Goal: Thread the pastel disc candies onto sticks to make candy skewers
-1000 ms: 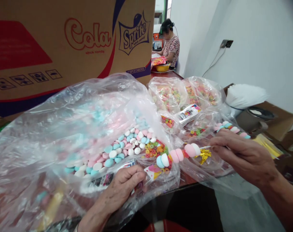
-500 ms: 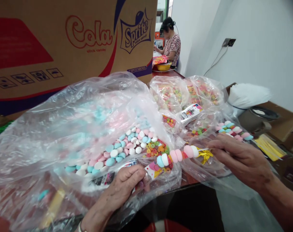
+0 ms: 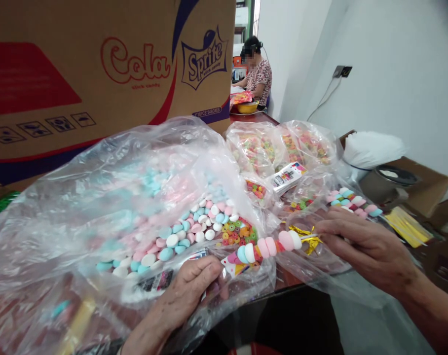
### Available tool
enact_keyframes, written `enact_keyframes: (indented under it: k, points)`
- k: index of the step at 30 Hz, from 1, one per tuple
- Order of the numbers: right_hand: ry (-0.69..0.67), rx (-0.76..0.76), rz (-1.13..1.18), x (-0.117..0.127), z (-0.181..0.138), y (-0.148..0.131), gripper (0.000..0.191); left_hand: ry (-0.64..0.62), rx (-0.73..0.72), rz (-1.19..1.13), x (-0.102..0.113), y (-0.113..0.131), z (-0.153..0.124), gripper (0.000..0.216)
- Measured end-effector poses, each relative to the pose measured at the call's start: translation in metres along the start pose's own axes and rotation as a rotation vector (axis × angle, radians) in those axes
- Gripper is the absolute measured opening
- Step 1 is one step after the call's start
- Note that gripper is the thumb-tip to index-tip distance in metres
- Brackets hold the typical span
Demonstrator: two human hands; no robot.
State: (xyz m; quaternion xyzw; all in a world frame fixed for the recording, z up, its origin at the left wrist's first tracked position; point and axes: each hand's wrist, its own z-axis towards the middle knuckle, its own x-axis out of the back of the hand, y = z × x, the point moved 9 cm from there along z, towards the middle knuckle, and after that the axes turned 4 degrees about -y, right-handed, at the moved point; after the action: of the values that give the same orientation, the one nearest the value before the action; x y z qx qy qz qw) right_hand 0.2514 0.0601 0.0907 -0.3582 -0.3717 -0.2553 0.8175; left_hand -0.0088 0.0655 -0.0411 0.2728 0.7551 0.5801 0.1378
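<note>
Where the view begins at far left, a printed cardboard box (image 3: 98, 74) stands at the back, lettered "Cola" and "Sprite".

Item: large clear plastic bag (image 3: 72, 197), in front of the box, crumpled, holding pastel round candies (image 3: 179, 236) in pink, blue and white.

Item: left hand (image 3: 183, 296), at the bag's near edge. Fingers curled and pressed side by side on the plastic; whether they grip anything beneath cannot be told.

Item: candy skewer (image 3: 268, 246), lying level between the two hands, just above the bag's right corner. White, pink and blue pieces are threaded in a row, with a paper tag at its left end beside the left hand's fingertips.

Item: gold twist tie (image 3: 305, 235), at the skewer's right end.

Item: bags of ring candies (image 3: 276, 148), behind the skewer, with a printed card (image 3: 286, 175) lying on them.

Item: co-worker (image 3: 257, 69), seated far back, beside a yellow bowl (image 3: 246, 106).

Item: right hand (image 3: 364, 246), thumb and forefinger pinching the skewer's stick by the gold tie, other fingers loosely bent.

Item: second skewer (image 3: 353, 199), just behind the right hand.

Item: yellow sleeves (image 3: 409, 224), far right.
</note>
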Motion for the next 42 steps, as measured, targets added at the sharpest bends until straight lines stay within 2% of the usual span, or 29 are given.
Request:
enact_keyframes:
  k: [4,8,12,18,22,25,28,32,38,42]
  points:
    - [-0.007,0.08,-0.006,-0.001,0.003,-0.004,0.015,-0.037,-0.007,-0.025,-0.003,0.001,0.001,0.046]
    - [-0.05,0.08,0.053,-0.007,0.004,-0.002,0.015,-0.053,0.007,-0.043,-0.005,0.0,0.002,0.042]
    - [-0.074,0.091,0.089,-0.011,0.003,-0.003,0.015,-0.023,-0.007,0.093,-0.001,0.004,0.003,0.044]
    - [-0.091,0.176,0.052,-0.004,0.005,-0.011,0.017,-0.002,-0.014,0.241,0.004,0.014,0.003,0.044]
    - [-0.102,0.149,0.079,-0.009,0.007,-0.011,0.016,-0.009,-0.014,0.244,0.003,0.016,0.003,0.042]
    - [-0.112,0.074,0.118,-0.015,0.009,-0.005,0.015,-0.038,-0.035,0.269,-0.001,0.019,0.003,0.04]
    - [-0.144,-0.012,0.108,-0.02,0.009,0.003,0.016,-0.011,-0.04,0.303,0.0,0.021,0.003,0.037]
    - [-0.173,-0.036,0.104,-0.025,0.009,0.005,0.018,0.022,-0.041,0.336,0.004,0.021,0.002,0.034]
    - [-0.201,-0.106,0.159,-0.039,0.011,0.002,0.022,-0.068,-0.008,0.301,-0.005,0.02,0.001,0.029]
    - [-0.254,-0.077,0.167,-0.048,0.016,-0.004,0.022,-0.151,0.015,0.178,-0.02,0.03,-0.001,0.024]
